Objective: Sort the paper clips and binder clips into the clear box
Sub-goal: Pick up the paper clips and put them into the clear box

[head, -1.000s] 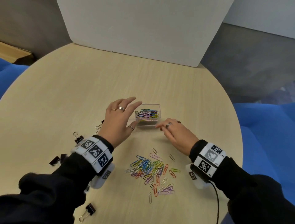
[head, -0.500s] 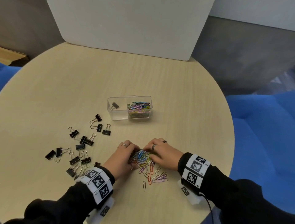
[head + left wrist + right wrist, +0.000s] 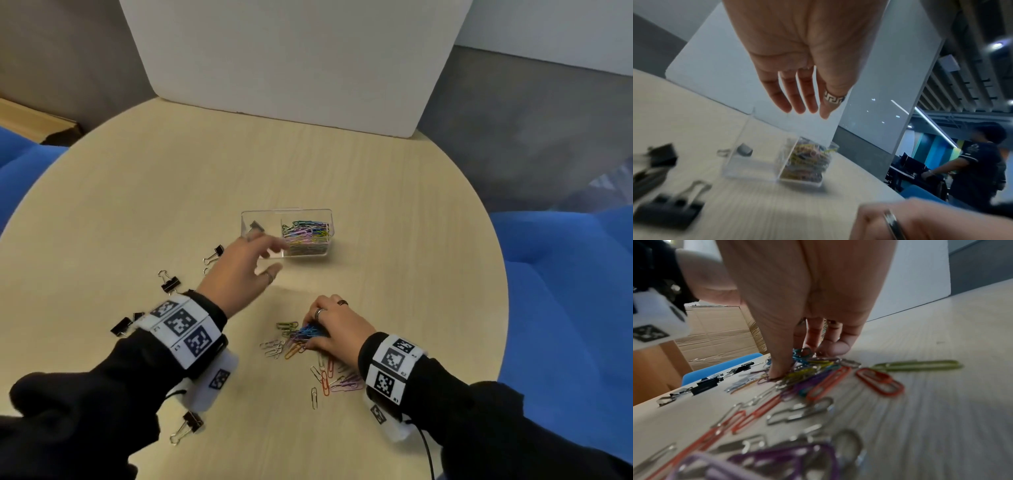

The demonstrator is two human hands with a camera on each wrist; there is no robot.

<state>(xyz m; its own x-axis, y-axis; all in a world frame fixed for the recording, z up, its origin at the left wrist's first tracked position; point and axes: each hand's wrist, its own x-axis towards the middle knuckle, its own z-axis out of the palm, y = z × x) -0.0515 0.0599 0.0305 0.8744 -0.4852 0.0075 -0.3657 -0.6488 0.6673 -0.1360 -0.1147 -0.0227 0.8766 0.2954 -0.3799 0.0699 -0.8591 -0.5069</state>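
The clear box (image 3: 245, 219) stands mid-table with two compartments. One black binder clip (image 3: 256, 226) lies in its left side and coloured paper clips (image 3: 305, 233) fill its right side. My left hand (image 3: 274, 260) hovers just in front of the box's left half, fingers (image 3: 803, 104) straight and empty. My right hand (image 3: 310, 334) rests on the loose paper clip pile (image 3: 294, 342) near the table's front. Its thumb and fingers (image 3: 781, 368) pinch a bunch of clips. More paper clips (image 3: 325, 378) lie scattered beside the right wrist.
Black binder clips lie left of the hands (image 3: 169, 282), (image 3: 214, 255), (image 3: 121, 325) and near the front edge (image 3: 187, 425). A white board (image 3: 291, 68) stands at the table's back. Blue seats (image 3: 565, 274) flank the round table. A person (image 3: 978, 162) stands far off.
My left hand has left the paper clip pile and moved up and away toward the clear box, empty. My right hand stays on the pile, gathering clips.
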